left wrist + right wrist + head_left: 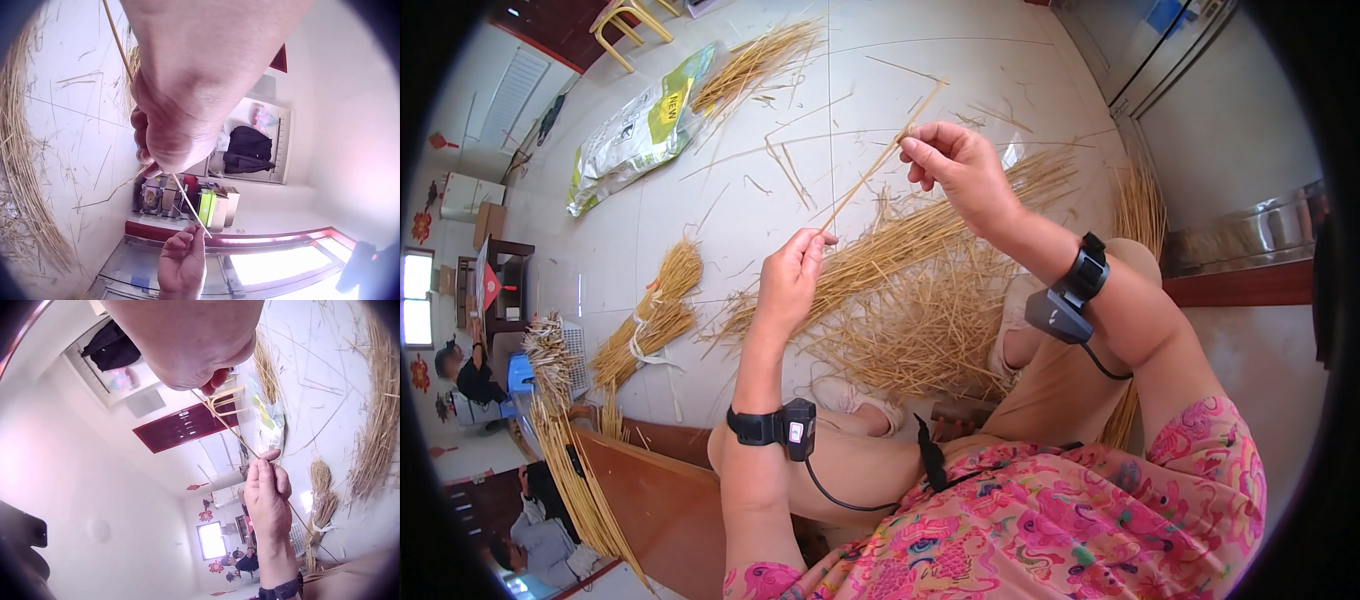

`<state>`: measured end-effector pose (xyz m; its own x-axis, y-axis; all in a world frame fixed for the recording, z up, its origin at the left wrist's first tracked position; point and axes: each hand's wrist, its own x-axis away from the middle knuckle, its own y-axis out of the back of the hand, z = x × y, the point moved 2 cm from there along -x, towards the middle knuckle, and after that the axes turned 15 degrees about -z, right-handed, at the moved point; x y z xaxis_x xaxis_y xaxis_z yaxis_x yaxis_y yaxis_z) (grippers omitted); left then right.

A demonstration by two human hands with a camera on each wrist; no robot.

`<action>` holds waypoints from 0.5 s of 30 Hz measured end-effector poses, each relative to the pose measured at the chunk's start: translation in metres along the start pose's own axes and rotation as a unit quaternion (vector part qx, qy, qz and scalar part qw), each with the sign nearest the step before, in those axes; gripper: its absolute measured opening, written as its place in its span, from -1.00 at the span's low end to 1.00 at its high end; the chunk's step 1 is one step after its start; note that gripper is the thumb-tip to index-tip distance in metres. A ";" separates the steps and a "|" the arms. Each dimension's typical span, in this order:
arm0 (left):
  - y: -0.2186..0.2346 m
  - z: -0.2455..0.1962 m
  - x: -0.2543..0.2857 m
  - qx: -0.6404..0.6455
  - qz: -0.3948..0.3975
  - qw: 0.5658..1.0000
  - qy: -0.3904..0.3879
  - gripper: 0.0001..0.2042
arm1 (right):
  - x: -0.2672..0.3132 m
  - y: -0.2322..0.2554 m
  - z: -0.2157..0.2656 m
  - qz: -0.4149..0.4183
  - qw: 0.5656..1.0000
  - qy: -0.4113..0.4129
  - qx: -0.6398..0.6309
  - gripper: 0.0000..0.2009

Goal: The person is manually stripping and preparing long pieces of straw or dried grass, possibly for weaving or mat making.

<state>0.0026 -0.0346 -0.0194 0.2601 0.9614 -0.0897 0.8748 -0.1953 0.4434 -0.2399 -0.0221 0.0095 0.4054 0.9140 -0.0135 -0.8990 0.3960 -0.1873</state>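
Note:
A single thin straw stalk (pixel 865 182) stretches slantwise between both hands above the floor. My left hand (pixel 790 282) pinches its lower part between thumb and fingers, and the stalk's tail (pixel 115 31) runs on past that hand in the left wrist view. At the upper part, my right hand (pixel 962 172) pinches the stalk with thumb and forefinger, a short end sticking out beyond. In the right wrist view the left hand (pixel 269 494) shows from its back, with a thin bent strand beside the fingertips. Below the hands lies a long spread of loose straw (pixel 880 265).
Broken straw (pixel 930 340) is heaped by the feet. A tied straw bundle (pixel 645 320) lies left, and a green-white sack (pixel 645 130) with straw at its mouth lies farther off. A wooden board (pixel 640 480) stands lower left; a metal door (pixel 1230 120) is at right.

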 end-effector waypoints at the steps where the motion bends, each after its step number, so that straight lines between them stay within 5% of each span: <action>1: 0.000 -0.001 0.000 -0.005 0.001 1.000 -0.005 -0.79 | 0.001 0.000 0.000 -0.010 1.000 0.001 -0.001 -0.83; 9: -0.002 0.001 0.000 -0.026 0.011 1.000 -0.005 -0.79 | 0.003 0.001 0.006 -0.059 0.998 0.015 0.036 -0.83; 15: -0.003 -0.001 0.000 -0.018 0.001 1.000 0.009 -0.78 | 0.020 -0.007 -0.005 0.068 0.973 0.083 0.206 -0.87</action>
<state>-0.0004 -0.0335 -0.0197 0.2543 0.9645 -0.0717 0.8587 -0.1911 0.4754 -0.2246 -0.0068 0.0059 0.2678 0.9473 -0.1759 -0.9228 0.3047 0.2360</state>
